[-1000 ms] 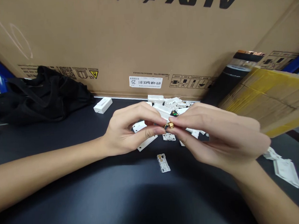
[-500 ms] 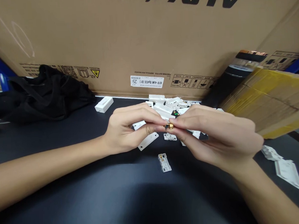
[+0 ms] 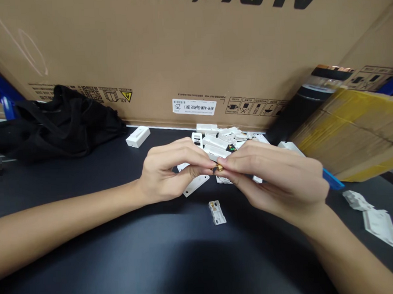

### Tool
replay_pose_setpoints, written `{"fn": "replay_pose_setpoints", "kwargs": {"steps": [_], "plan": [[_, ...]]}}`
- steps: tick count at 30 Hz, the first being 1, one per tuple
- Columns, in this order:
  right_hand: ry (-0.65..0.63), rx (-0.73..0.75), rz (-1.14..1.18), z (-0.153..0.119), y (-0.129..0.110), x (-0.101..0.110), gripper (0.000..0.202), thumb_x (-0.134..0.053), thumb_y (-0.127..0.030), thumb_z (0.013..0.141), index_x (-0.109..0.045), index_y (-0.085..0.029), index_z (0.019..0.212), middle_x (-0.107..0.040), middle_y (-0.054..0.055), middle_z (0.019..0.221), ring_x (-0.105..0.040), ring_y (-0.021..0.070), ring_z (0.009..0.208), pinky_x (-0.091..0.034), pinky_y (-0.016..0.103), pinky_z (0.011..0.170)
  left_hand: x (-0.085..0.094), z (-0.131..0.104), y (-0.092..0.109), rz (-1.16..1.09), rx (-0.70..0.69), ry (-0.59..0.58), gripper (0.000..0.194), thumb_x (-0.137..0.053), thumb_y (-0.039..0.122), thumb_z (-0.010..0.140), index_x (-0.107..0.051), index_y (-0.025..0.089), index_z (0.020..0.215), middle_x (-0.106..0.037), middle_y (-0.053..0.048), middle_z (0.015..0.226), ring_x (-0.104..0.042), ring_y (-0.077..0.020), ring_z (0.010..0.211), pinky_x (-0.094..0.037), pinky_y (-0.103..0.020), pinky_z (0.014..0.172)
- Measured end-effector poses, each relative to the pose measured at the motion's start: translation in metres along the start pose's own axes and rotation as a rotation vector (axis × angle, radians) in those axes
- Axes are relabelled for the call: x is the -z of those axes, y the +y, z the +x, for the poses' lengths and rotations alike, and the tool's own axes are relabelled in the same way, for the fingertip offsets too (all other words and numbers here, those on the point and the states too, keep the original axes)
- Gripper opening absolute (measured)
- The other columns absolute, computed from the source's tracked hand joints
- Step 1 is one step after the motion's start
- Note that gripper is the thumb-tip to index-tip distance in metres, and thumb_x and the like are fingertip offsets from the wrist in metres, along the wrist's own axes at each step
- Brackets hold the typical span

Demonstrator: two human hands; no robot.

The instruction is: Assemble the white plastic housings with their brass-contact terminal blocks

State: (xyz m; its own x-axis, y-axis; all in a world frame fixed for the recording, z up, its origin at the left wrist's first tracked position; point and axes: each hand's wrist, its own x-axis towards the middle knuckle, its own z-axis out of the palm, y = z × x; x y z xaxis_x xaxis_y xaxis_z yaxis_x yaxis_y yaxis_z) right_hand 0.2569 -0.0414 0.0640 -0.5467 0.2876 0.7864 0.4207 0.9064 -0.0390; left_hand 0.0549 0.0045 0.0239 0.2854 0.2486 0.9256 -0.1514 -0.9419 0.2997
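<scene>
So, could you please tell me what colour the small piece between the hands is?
Brass-gold piece, in the head view.

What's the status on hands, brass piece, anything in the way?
Left hand and right hand pinching small brass-coloured piece between fingertips. Fingers partly hide it. White parts piled behind.

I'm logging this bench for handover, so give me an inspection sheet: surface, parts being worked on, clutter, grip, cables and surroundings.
Surface: black tabletop, no spill seen.
Job's things: small brass-coloured piece at the fingertips.
Clutter: heap of white plastic parts beyond the hands; white part with brass-coloured inserts nearer; white pieces at right; blue item partly hidden.
Grip: left hand and right hand both pinch the brass-coloured piece.
Cables: nothing seen.
Surroundings: large printed carton behind; black cloth left; taped box and black cylinder right.
</scene>
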Motion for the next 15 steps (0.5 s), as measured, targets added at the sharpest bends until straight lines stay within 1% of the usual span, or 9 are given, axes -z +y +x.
{"fn": "replay_pose_setpoints", "kwargs": {"steps": [5, 9, 15], "plan": [[0.030, -0.002, -0.013, -0.0015, -0.0006, -0.0014, 0.015, -0.068, -0.004, 0.087, -0.069, -0.019, 0.089, -0.075, 0.004, 0.075, -0.069, 0.0148, 0.067, -0.058, 0.029, 0.066, -0.0012, -0.0012, -0.0019, 0.018, -0.027, 0.016, 0.010, -0.075, 0.012, 0.087, -0.076, 0.019, 0.093, -0.078, -0.004, 0.076, -0.072, -0.0145, 0.070, -0.056, -0.027, 0.065], [0.051, -0.012, -0.040, -0.0018, -0.0011, -0.0017, 0.016, -0.069, -0.005, 0.088, -0.070, -0.020, 0.087, -0.074, 0.001, 0.073, -0.069, 0.0142, 0.066, -0.058, 0.027, 0.065, -0.0016, -0.0033, -0.0034, 0.012, -0.017, 0.030, 0.013, -0.075, 0.009, 0.086, -0.076, 0.018, 0.095, -0.078, -0.005, 0.077, -0.073, -0.0149, 0.071, -0.056, -0.027, 0.066], [0.058, -0.044, -0.030, -0.0030, -0.0011, -0.0030, 0.017, -0.068, -0.006, 0.088, -0.069, -0.022, 0.089, -0.075, 0.001, 0.075, -0.070, 0.0151, 0.067, -0.059, 0.029, 0.065, -0.0012, -0.0039, -0.0040, 0.031, -0.033, 0.027, 0.016, -0.072, 0.006, 0.087, -0.075, 0.018, 0.097, -0.078, -0.005, 0.076, -0.072, -0.0149, 0.072, -0.055, -0.027, 0.066]]}}
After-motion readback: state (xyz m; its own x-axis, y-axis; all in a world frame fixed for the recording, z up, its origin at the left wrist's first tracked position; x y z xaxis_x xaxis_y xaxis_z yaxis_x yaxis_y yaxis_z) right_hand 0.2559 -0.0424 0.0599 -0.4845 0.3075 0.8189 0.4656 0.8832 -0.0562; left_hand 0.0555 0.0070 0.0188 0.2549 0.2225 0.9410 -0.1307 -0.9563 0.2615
